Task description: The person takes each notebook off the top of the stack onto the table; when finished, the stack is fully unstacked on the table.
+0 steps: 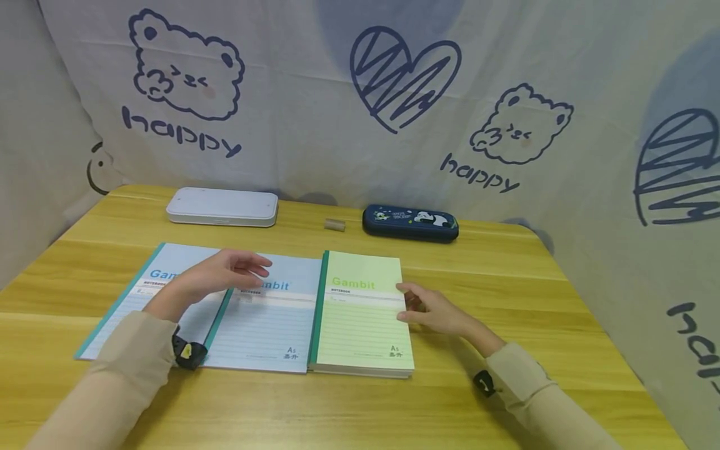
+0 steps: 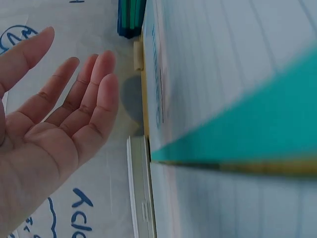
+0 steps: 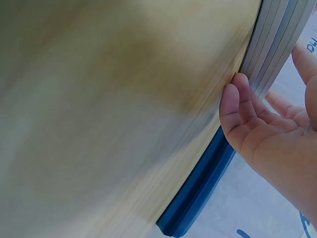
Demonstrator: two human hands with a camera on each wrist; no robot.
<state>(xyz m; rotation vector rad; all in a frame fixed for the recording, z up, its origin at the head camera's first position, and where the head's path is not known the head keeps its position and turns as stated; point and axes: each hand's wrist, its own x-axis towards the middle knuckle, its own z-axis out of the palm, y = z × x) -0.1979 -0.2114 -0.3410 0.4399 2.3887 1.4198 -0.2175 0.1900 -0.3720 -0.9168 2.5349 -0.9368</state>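
Observation:
A stack of notebooks with a green notebook (image 1: 364, 331) on top lies at the middle of the table, its teal spine to the left. At the stack's right edge is my right hand (image 1: 430, 311), thumb and fingertips against the side, fingers bent. The right wrist view shows the page edges (image 3: 277, 44) of several notebooks beside those fingers. Two blue notebooks, a left one (image 1: 126, 315) and a right one (image 1: 264, 337), lie side by side left of the stack. Above them hovers my left hand (image 1: 227, 272), fingers loosely bent and holding nothing.
Behind the notebooks stand a white case (image 1: 222, 206), a small tan eraser-like block (image 1: 334, 224) and a dark blue panda pencil case (image 1: 410, 224). A printed cloth (image 1: 309, 125) hangs along the back of the wooden table (image 1: 506, 281).

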